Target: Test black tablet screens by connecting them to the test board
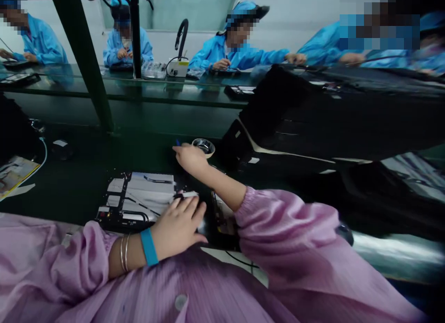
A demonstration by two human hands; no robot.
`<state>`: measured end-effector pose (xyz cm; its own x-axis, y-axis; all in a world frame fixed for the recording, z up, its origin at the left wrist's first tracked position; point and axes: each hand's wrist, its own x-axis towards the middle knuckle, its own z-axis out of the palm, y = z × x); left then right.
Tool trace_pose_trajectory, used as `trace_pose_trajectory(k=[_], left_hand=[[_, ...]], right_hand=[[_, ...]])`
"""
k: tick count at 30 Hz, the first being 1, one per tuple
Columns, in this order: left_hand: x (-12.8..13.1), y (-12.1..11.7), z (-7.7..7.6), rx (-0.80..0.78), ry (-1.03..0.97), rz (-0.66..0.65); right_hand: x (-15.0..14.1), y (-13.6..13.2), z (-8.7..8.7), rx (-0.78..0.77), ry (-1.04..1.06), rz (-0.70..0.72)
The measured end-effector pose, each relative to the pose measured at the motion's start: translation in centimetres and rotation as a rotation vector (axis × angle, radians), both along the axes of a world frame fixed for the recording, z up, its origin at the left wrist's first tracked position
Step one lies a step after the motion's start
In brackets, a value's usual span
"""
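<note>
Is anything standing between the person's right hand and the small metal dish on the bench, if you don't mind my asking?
Nothing visible does: the right hand sits right next to the rim of the small metal dish.

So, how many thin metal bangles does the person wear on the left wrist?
2. Both bangles sit side by side on the wrist of the left hand, between the pink sleeve and the blue wristband. More could be hidden under the sleeve.
</note>
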<state>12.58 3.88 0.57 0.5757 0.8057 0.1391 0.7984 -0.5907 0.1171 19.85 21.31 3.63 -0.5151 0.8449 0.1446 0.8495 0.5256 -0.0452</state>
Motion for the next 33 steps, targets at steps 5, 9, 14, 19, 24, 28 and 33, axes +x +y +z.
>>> trace_pose_trajectory(k=[5, 9, 14, 19, 24, 28, 33], left_hand=[[-3.9, -1.0, -1.0, 0.071, 0.038, 0.157], [-6.8, -2.5, -1.3, 0.018, 0.030, 0.196], [-7.3, -2.9, -1.5, -0.047, 0.040, 0.222], [-7.1, -2.8, -1.3, -0.032, 0.046, 0.230], [-7.1, -2.9, -1.4, -0.039, 0.032, 0.231], [-7.2, -2.9, -1.4, -0.054, 0.015, 0.230], [-7.2, -2.8, -1.5, -0.027, 0.012, 0.223]], right_hand=[[5.0, -5.5, 3.5, 0.055, 0.699, 0.029], [8.5, -12.6, 1.7, -0.157, 1.025, 0.059], [8.8, -17.5, -3.4, -0.597, 1.188, 0.054], [7.9, -17.2, -4.7, -0.536, 1.089, 0.043], [7.4, -17.1, -3.6, -0.450, 0.978, 0.097], [7.2, -17.1, -3.1, -0.443, 0.927, 0.102], [7.2, -17.1, -3.0, -0.411, 0.904, 0.103]])
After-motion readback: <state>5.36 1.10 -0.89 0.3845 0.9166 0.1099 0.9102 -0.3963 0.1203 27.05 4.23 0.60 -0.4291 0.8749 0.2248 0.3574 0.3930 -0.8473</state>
